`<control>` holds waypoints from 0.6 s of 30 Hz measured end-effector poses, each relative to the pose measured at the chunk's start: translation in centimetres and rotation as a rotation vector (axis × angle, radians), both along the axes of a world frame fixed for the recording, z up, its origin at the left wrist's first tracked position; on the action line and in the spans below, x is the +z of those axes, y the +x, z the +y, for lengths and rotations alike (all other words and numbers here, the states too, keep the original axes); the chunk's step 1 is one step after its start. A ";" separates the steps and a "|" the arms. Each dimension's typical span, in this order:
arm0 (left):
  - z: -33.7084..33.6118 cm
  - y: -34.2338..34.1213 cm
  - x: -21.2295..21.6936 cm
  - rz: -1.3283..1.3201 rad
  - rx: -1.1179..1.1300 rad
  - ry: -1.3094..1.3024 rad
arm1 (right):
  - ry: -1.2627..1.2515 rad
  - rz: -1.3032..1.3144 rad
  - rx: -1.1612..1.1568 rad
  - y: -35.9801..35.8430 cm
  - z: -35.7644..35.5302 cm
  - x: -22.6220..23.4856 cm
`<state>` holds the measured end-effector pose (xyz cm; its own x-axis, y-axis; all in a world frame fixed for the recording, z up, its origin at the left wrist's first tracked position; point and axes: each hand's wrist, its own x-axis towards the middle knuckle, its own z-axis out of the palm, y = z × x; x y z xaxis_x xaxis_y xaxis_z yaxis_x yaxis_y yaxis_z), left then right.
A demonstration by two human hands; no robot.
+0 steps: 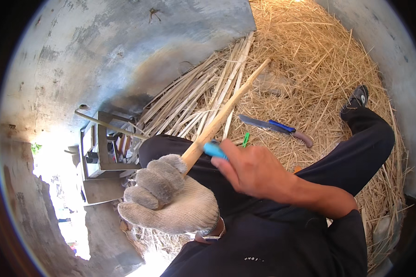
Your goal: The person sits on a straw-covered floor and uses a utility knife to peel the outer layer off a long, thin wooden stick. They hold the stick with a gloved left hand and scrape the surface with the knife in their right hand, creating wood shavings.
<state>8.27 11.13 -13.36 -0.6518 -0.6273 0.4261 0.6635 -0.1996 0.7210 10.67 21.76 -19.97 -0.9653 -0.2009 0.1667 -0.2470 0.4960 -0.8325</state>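
Observation:
My left hand (171, 196), in a grey-white knitted work glove, is wrapped round the lower end of a long pale wooden stick (231, 102). The stick slants up and away to the right, its far tip over the straw. Bare and closed, my right hand (254, 171) grips a small turquoise-handled tool (215, 150) against the stick, just above the glove. The tool's working end cannot be made out. On the straw beyond lies a large knife (266, 123) with a dark blade and brown handle. A blue-handled object (282, 126) rests against it.
Split wooden strips (189, 94) lie in a pile by the wall (101, 51). Straw and shavings (309, 60) cover the floor. A small green object (246, 139) lies near my legs. At the left stands a wooden shelf box (118, 166) with assorted items.

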 end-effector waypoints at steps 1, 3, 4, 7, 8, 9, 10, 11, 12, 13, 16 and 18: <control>0.1 0.0 -0.1 0.005 -0.003 0.003 | 0.044 -0.016 -0.066 -0.5 -0.1 -1.3; 0.0 0.0 0.0 0.009 0.002 0.006 | 0.127 -0.043 -0.193 -2.0 0.2 -2.6; -0.3 0.2 0.0 0.010 0.006 0.008 | 0.092 -0.047 -0.155 -1.7 0.2 -2.3; -0.2 0.1 -0.1 0.010 0.011 0.016 | 0.041 -0.028 -0.039 -0.2 -0.4 -0.3; -0.1 0.1 -0.2 0.006 0.007 0.022 | 0.060 -0.037 -0.097 -0.7 -0.2 -1.2; -0.2 0.1 0.0 0.004 0.009 0.021 | 0.073 -0.041 -0.151 -1.6 0.0 -2.8; -0.2 0.0 -0.1 -0.004 0.008 0.019 | 0.087 -0.048 -0.205 -2.2 0.1 -3.4; -0.3 0.0 -0.2 -0.006 0.008 0.014 | 0.065 -0.071 -0.176 -1.9 0.0 -3.5; -0.7 0.2 -0.2 -0.002 0.013 0.010 | 0.040 -0.088 -0.137 -1.7 -0.3 -2.8; -0.8 0.4 -0.4 -0.001 0.013 0.014 | 0.028 -0.114 -0.113 -1.1 -0.2 -2.1; -0.5 0.2 -0.4 0.006 0.012 0.016 | -0.003 -0.007 -0.120 -0.6 -0.6 -1.8; -0.4 0.1 -0.4 0.006 0.010 0.019 | -0.007 -0.004 -0.148 -1.1 -0.4 -2.8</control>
<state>8.36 10.74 -13.71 -0.6432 -0.6418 0.4176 0.6697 -0.2071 0.7132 9.54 21.35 -22.76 -0.9849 -0.0554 0.1641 -0.1688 0.5209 -0.8367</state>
